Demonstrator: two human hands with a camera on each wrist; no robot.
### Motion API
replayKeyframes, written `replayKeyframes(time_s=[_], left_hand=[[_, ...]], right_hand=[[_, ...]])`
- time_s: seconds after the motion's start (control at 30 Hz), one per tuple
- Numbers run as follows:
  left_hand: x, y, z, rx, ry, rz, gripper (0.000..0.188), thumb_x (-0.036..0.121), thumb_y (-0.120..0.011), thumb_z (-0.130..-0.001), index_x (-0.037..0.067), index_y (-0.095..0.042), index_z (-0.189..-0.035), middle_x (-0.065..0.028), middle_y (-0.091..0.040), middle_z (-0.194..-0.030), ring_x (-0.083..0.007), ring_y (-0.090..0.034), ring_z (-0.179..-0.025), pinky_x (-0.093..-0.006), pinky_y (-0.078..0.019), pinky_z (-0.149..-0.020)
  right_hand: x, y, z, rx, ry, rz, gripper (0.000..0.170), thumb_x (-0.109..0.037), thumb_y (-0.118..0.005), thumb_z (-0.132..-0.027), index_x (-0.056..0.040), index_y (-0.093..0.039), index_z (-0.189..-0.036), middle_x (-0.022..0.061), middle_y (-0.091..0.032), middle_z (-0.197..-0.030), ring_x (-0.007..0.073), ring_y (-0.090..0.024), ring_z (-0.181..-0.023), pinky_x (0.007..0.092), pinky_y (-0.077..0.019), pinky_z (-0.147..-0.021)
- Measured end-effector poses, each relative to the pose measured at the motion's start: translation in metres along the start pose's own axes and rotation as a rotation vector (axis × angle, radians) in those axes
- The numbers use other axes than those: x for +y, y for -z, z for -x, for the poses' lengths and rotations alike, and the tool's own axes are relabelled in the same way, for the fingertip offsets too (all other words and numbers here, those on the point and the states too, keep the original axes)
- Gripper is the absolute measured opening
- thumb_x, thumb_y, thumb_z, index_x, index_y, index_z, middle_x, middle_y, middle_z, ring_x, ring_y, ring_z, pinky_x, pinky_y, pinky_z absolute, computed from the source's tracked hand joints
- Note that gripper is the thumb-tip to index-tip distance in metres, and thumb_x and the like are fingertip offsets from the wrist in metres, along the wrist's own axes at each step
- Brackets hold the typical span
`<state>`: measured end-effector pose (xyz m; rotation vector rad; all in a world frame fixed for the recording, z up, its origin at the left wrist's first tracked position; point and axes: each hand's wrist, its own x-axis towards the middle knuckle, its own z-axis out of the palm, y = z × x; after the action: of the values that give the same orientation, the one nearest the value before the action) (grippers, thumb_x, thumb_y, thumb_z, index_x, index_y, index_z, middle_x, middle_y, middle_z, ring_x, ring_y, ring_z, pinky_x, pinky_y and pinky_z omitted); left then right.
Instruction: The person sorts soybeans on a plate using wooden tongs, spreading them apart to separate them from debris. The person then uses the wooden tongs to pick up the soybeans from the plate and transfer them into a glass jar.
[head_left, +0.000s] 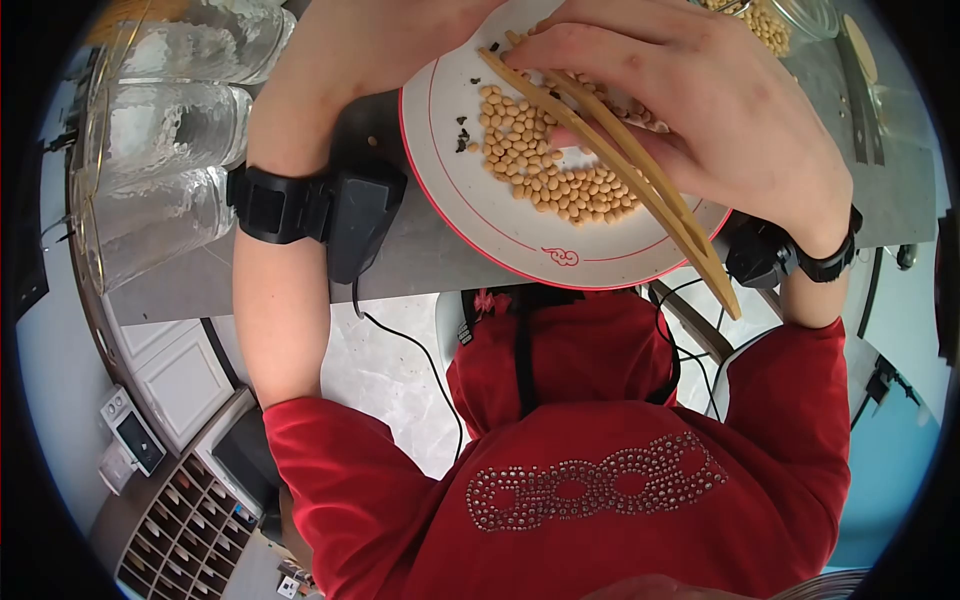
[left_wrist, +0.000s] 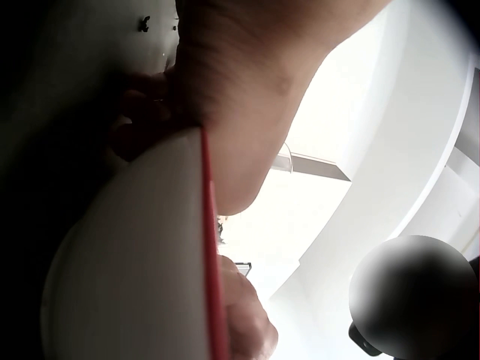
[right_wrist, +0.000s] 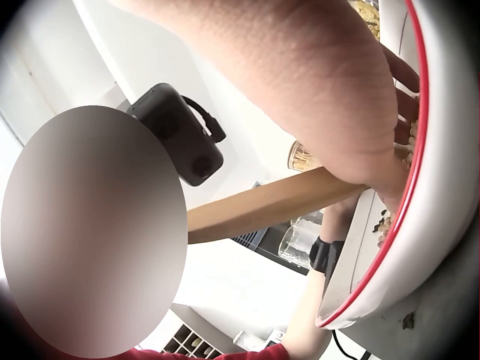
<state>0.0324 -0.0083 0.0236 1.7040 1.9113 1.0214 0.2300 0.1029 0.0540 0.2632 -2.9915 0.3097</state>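
Note:
A white plate (head_left: 480,235) with a red rim bears many pale round beans (head_left: 520,150), likely soybeans. Small black bits (head_left: 462,135) lie left of them. Over the plate, my right hand (head_left: 700,100) holds wooden tongs (head_left: 655,195) between thumb and fingers; their joined end points back toward my body, past the near rim. My left hand (head_left: 430,30) lies across the plate's far left rim. In the left wrist view its dark fingers (left_wrist: 142,112) curl on the outer side of the rim; the fingertips are cut off in the head view.
Several glass jars (head_left: 170,125) stand along the left of the grey table (head_left: 170,295). A glass jar of beans (head_left: 765,25) sits at the far right. One stray bean (head_left: 372,141) lies on the table left of the plate. A cable (head_left: 420,345) hangs from the left wrist camera.

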Motion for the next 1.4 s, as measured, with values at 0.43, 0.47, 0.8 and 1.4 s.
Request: replayKeyframes(time_s=[0.43, 0.47, 0.8, 1.4], left_hand=[[-0.009, -0.002, -0.005, 0.101, -0.081, 0.02, 0.013, 0.008, -0.069, -0.096, -0.002, -0.067, -0.087, 0.0009, -0.039, -0.057, -0.0064, -0.033, -0.055, -0.027, -0.0288, -0.05], [-0.009, 0.0, -0.005, 0.103, -0.08, 0.015, 0.013, 0.008, -0.069, -0.096, -0.002, -0.067, -0.087, 0.0009, -0.039, -0.057, -0.0064, -0.033, -0.055, -0.027, -0.0288, -0.05], [-0.011, -0.001, -0.006, 0.119, -0.123, -0.014, 0.014, 0.01, -0.07, -0.095, -0.001, -0.068, -0.086, -0.0019, -0.038, -0.057, -0.009, -0.033, -0.054, -0.0292, -0.0296, -0.049], [-0.013, -0.002, -0.006, 0.13, -0.126, -0.007, 0.015, 0.01, -0.07, -0.094, -0.002, -0.068, -0.086, -0.0025, -0.038, -0.056, -0.0096, -0.033, -0.053, -0.0299, -0.0305, -0.049]], right_hand=[[0.012, -0.002, -0.002, 0.043, 0.01, -0.165, 0.036, -0.019, -0.073, -0.09, -0.0025, -0.066, -0.12, 0.0128, -0.067, -0.103, 0.0341, -0.067, -0.09, 0.0409, -0.0577, -0.074], [0.014, -0.008, -0.001, 0.046, 0.015, -0.164, 0.036, -0.019, -0.073, -0.09, -0.0025, -0.066, -0.12, 0.0128, -0.067, -0.103, 0.0341, -0.067, -0.09, 0.0409, -0.0577, -0.074], [0.021, -0.028, 0.002, 0.17, 0.011, -0.158, 0.032, -0.027, -0.075, -0.09, -0.0071, -0.07, -0.116, 0.0095, -0.068, -0.098, 0.0323, -0.067, -0.087, 0.0403, -0.0541, -0.073], [0.021, -0.027, 0.002, 0.179, 0.01, -0.202, 0.031, -0.022, -0.077, -0.089, -0.0053, -0.07, -0.115, 0.0096, -0.07, -0.099, 0.0317, -0.068, -0.087, 0.0383, -0.0559, -0.073]])
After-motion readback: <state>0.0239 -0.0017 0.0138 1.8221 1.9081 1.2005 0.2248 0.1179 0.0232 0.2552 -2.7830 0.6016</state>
